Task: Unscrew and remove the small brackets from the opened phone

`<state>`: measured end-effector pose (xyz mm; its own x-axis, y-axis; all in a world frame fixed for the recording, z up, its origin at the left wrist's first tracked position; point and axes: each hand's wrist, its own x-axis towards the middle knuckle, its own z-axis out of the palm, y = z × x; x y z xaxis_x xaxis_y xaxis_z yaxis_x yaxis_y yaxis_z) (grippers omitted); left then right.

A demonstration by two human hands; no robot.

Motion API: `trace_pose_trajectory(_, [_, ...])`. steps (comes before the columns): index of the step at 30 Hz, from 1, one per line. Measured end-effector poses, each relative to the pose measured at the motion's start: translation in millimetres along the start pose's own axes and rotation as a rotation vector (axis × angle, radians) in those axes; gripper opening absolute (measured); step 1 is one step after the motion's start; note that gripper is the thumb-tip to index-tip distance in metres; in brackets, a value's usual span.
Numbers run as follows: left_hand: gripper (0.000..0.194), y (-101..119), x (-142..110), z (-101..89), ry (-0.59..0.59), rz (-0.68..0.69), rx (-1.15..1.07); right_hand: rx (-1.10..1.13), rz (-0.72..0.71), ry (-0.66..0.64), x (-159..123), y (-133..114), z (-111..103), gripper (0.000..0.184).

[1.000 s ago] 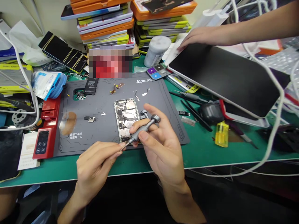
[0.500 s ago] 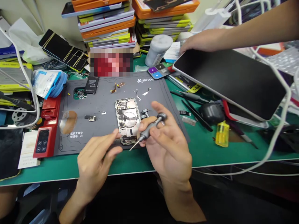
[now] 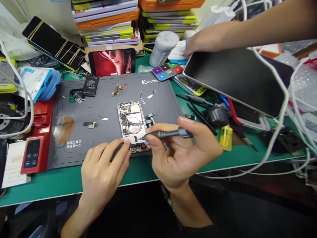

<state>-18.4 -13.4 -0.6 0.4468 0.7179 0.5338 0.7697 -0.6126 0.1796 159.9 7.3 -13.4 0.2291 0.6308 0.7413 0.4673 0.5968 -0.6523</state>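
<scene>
An opened phone housing [image 3: 135, 125], its circuit board and bare inner metal showing, lies on the grey work mat [image 3: 104, 99]. My right hand [image 3: 183, 155] pinches a dark screwdriver [image 3: 168, 133], held nearly level with its tip end over the housing's lower part; the tip itself is hard to make out. Behind those fingers a second knobbed screwdriver [image 3: 150, 119] shows beside the housing; whether the hand touches it I cannot tell. My left hand [image 3: 105, 167] is closed, fingertips at the housing's lower left edge, a dark object partly hidden beneath the fingers.
A black battery [image 3: 90, 86] and small parts lie about the mat. A phone with a lit screen [image 3: 112, 62] leans at the back. Another person's arm [image 3: 223, 36] reaches over a large dark tablet [image 3: 235, 77] on the right. A white cable [image 3: 277, 115] hangs there.
My right hand has turned the screwdriver from slanting down to nearly level, over the housing. My left hand's fingers have curled more at the housing's edge. The view has shifted slightly.
</scene>
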Motion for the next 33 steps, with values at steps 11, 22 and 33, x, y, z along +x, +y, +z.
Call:
trace_pose_trajectory(11, [0.015, 3.4, 2.5, -0.3, -0.008, 0.008, 0.035, -0.013, -0.061, -0.136, -5.8, 3.1, -0.3, 0.064])
trace_pose_trajectory(22, [0.016, 3.0, 0.5, 0.5, -0.004, -0.007, 0.005, -0.003, -0.054, -0.172, -9.0, 5.5, 0.3, 0.08])
trace_pose_trajectory(33, [0.018, 1.9, -1.9, 1.7, -0.018, -0.019, -0.006, -0.017, -0.07, -0.234, -4.4, 4.5, -0.8, 0.075])
